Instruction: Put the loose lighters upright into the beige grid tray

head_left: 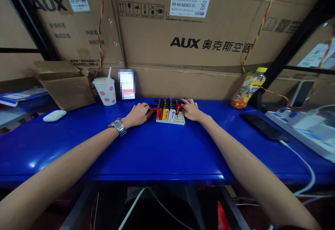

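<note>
A white compartment tray (pixel 179 121) stands on the blue table, holding rows of upright cigarette lighters with black tops. Red, yellow (pixel 165 114) and white (pixel 172 114) lighters form its front row, and several front-right compartments are empty. My left hand (pixel 138 114), with a metal watch on the wrist, is closed at the tray's left side; a red lighter (pixel 153 109) shows at its fingertips. At the right side, my right hand (pixel 190 109) curls its fingers by a red lighter (pixel 178 109) and the tray's back corner. What its fingertips hold is hidden.
A paper cup with a straw (pixel 104 91), a lit phone (pixel 126 84), a brown paper bag (pixel 65 87) and a white case (pixel 54 116) are at left. On the right are a drink bottle (pixel 247 88), a dark phone (pixel 263 127) on a cable, and a power strip (pixel 300 128).
</note>
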{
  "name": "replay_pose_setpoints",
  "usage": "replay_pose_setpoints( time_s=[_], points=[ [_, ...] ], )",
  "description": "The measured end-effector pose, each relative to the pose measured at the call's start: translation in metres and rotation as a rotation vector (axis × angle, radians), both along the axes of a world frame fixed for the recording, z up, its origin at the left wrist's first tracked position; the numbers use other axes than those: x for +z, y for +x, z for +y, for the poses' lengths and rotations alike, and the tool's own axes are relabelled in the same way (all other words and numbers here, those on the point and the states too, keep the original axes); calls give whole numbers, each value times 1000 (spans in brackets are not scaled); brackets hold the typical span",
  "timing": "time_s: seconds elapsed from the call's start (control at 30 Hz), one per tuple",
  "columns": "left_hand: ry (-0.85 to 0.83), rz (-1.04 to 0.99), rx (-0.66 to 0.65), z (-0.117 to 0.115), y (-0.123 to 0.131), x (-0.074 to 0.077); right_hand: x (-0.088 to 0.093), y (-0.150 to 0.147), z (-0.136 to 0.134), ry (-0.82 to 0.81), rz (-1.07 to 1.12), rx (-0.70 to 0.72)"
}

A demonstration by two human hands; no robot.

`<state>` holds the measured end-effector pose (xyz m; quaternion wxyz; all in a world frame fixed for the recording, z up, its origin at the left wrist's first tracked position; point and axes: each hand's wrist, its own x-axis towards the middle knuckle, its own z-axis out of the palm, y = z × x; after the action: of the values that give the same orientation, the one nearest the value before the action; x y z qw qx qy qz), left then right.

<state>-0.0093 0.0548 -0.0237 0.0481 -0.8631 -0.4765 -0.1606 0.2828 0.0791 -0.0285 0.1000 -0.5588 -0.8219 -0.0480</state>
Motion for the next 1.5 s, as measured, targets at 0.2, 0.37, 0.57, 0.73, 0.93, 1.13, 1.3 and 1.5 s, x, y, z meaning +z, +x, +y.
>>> replay_pose_setpoints(
  time_s=[0.2, 0.37, 0.57, 0.73, 0.93, 1.13, 1.3, 1.5],
  points=[
    [-14, -182, -34, 2, -2, -1, 15, 12, -6, -65, 81, 6],
    [-5, -405, 12, -3, 3, 7, 20, 17, -7, -131, 92, -42],
    [-19, -599, 40, -6, 2, 13, 18, 26, -2, -82, 173, -94],
    [-29, -784, 31, -7, 3, 16, 13, 26, 3, -25, 766, 52],
    [-310, -1179, 11, -14, 13, 22, 16, 6, 0, 46, 1308, 118],
    [-471, -1246, -59, -25, 21, 28, 23, -9, -9, -123, 1518, 99],
    [-482, -1251, -52, -31, 23, 33, 30, -14, -14, -174, 1567, 95],
    [-430, -1254, 34, -31, 22, 32, 35, -18, -22, -226, 1504, 16]
  ],
)
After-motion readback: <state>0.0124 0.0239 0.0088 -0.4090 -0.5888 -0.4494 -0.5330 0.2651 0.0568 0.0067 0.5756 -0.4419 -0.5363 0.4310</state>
